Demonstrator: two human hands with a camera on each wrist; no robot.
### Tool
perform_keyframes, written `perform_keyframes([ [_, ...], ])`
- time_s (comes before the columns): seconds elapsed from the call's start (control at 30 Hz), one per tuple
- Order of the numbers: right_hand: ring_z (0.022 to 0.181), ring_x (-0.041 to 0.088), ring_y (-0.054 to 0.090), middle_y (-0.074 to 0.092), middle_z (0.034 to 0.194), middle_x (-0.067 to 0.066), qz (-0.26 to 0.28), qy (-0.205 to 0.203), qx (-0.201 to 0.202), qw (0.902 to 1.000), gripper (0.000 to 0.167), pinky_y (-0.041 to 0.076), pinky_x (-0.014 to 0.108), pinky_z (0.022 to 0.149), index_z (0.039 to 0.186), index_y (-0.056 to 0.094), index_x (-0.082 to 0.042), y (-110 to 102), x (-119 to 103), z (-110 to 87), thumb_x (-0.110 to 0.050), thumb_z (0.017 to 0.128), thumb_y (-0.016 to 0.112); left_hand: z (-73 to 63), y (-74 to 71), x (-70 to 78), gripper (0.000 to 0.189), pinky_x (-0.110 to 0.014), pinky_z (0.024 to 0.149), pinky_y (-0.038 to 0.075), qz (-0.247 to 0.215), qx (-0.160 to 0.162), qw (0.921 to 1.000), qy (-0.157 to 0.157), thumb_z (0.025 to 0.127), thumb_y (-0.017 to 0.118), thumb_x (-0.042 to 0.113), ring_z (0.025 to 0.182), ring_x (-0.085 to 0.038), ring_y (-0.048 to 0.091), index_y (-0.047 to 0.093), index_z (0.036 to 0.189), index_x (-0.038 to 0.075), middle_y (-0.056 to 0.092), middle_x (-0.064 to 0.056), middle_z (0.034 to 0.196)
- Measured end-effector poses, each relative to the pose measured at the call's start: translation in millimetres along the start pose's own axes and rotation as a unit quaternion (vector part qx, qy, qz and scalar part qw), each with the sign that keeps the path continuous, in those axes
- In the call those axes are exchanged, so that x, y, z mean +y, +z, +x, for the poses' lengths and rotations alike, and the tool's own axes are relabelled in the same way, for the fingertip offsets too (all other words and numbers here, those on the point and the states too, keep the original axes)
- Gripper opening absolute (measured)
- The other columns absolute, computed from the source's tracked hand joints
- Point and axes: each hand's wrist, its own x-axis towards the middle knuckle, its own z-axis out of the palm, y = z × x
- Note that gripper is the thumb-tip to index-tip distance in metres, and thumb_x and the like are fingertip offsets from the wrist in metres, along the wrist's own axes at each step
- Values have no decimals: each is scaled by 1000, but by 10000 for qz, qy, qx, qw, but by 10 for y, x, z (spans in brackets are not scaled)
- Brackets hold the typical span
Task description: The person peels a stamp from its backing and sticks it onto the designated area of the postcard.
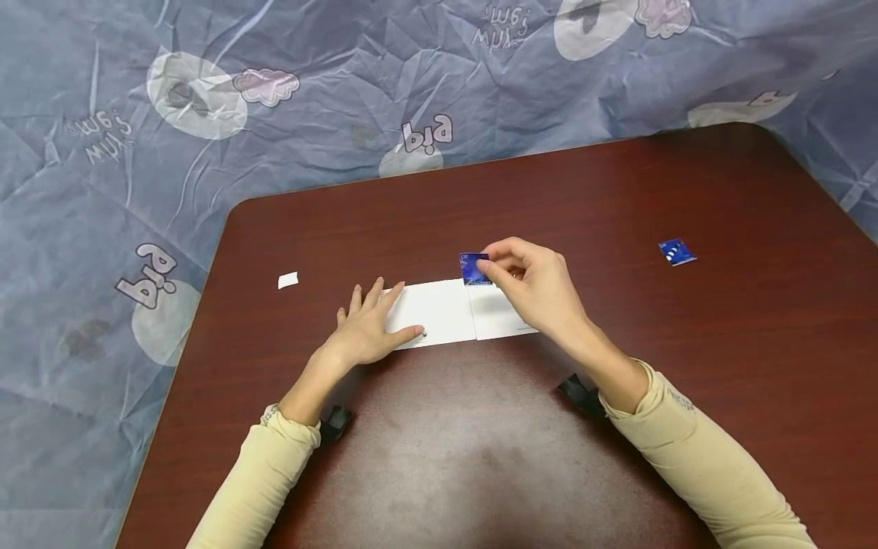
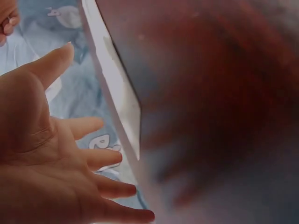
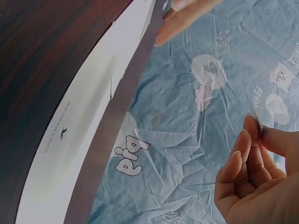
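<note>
My right hand (image 1: 542,286) pinches a small blue stamp (image 1: 470,268) between thumb and fingertips, held up over the far edge of a white card (image 1: 442,314). The card lies flat, with a fold or seam near its middle and small print on its surface. In the right wrist view, the stamp shows only as a thin edge at my fingertips (image 3: 254,128). My left hand (image 1: 363,332) is spread at the card's left end, fingers straight and thumb over the white surface; whether it presses down, I cannot tell.
Another blue stamp (image 1: 677,252) with white marks lies on the right side of the brown table (image 1: 549,206). A small white paper piece (image 1: 288,280) lies to the left. Printed blue cloth (image 1: 329,91) surrounds the table's far and left sides.
</note>
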Motion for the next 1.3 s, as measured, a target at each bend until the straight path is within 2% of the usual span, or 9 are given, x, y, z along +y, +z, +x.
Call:
perform_keyframes([
  [0.13,59,15,52,69,76,1,-21,26,-24,10000,11,33,24,50,97,68,-4,5,6,3,-11,88,69,8,52,-16,86,-72,101,4,48,-197,9996,-214,89,54,60,139,-45,-10,14,154,22,-3,-15,158],
  [0.43,60,16,57,69,75,2,-34,149,-110,9998,10,35,25,50,95,69,-5,38,18,29,-11,87,71,-9,63,-67,84,-75,98,4,335,-510,9973,-399,89,50,62,138,-46,-13,10,154,26,-12,-13,157],
  [0.67,63,22,60,70,75,4,-178,511,-576,9969,13,38,26,52,97,67,-3,78,102,71,-10,86,71,26,91,-102,83,-74,99,1,407,-606,9963,-444,90,47,63,137,-45,-17,4,154,32,-19,-15,155],
  [0.8,65,29,64,71,78,9,-219,989,-1169,9880,16,42,27,51,101,66,-4,115,178,168,-13,88,70,46,108,-113,83,-73,99,1,480,-613,9960,-444,90,46,64,137,-45,-17,2,153,33,-20,-14,155],
  [0.97,65,25,64,70,81,15,70,1658,-1793,9697,18,55,35,63,102,64,-2,185,272,298,-14,89,68,51,110,-96,83,-73,99,1,570,-632,9953,-457,91,44,65,137,-46,-17,1,153,33,-20,-14,154],
  [1.1,61,17,60,68,79,15,228,2053,-1954,9587,17,56,35,64,99,63,0,267,341,353,-13,90,68,61,126,-94,82,-73,100,1,571,-613,9955,-443,90,43,66,137,-45,-17,1,153,33,-20,-14,155],
  [1.3,56,14,57,66,73,11,215,2362,-2041,9498,18,55,30,60,100,62,1,349,405,388,-14,90,67,61,129,-108,82,-73,100,1,607,-615,9952,-453,90,43,66,137,-45,-18,1,153,34,-20,-13,155],
])
